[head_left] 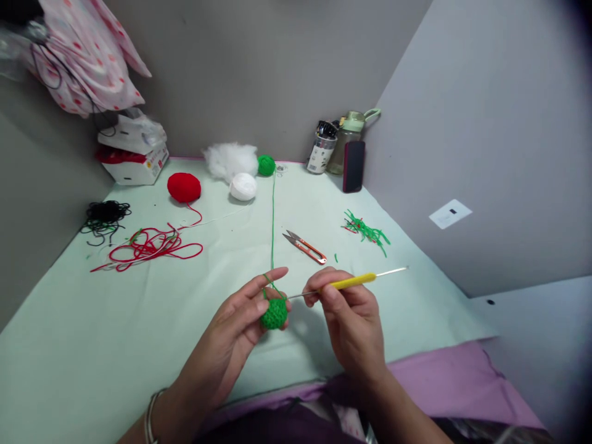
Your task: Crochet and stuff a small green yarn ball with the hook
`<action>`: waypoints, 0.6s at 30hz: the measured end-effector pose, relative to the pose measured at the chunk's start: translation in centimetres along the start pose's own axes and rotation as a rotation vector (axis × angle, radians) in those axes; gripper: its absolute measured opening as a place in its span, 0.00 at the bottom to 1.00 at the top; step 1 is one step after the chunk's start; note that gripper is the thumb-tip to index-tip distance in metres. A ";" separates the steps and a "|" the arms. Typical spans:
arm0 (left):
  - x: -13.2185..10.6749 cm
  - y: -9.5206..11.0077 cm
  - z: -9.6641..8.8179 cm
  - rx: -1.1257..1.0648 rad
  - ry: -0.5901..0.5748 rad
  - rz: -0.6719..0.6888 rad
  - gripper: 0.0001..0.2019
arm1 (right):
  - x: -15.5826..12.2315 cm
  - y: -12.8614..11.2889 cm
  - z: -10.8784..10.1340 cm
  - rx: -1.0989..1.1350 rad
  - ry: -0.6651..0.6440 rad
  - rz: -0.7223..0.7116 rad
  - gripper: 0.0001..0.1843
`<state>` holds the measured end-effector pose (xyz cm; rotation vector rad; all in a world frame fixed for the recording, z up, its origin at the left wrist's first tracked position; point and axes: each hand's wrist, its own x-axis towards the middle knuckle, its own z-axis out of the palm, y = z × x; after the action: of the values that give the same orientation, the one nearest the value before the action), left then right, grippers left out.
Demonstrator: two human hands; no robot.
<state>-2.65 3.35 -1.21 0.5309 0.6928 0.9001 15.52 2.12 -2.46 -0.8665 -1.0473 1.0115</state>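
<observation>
My left hand [240, 320] pinches a small green crocheted piece [274, 313] between thumb and fingers, with green yarn looped over the forefinger. That green strand [272, 216] runs up the table to a green yarn ball [266, 164] at the back. My right hand [351, 314] is closed on a crochet hook with a yellow handle [354, 282]; its metal tip meets the green piece.
On the pale green cloth [92, 345] lie orange snips [305, 246], green yarn scraps [367, 231], a red yarn ball [184, 187] with a loose red tangle [148, 246], black yarn [104, 217], a white ball [243, 186], stuffing [230, 159], a box [134, 161], a jar [321, 151], a bottle [348, 139], and a phone [354, 166].
</observation>
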 end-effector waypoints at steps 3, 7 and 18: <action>0.0 0.3 0.0 0.023 0.012 0.008 0.16 | 0.3 -0.2 -0.1 0.047 0.014 0.038 0.07; -0.1 0.1 0.0 0.076 0.013 0.014 0.16 | 0.2 -0.1 0.0 0.023 -0.017 0.032 0.08; -0.6 -0.6 1.0 0.204 0.065 0.103 0.18 | -0.5 -0.2 1.1 -0.217 -0.074 -0.207 0.08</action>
<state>-1.83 2.38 -0.75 0.7268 0.8281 0.9512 14.46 1.68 -2.08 -0.8801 -1.2993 0.7705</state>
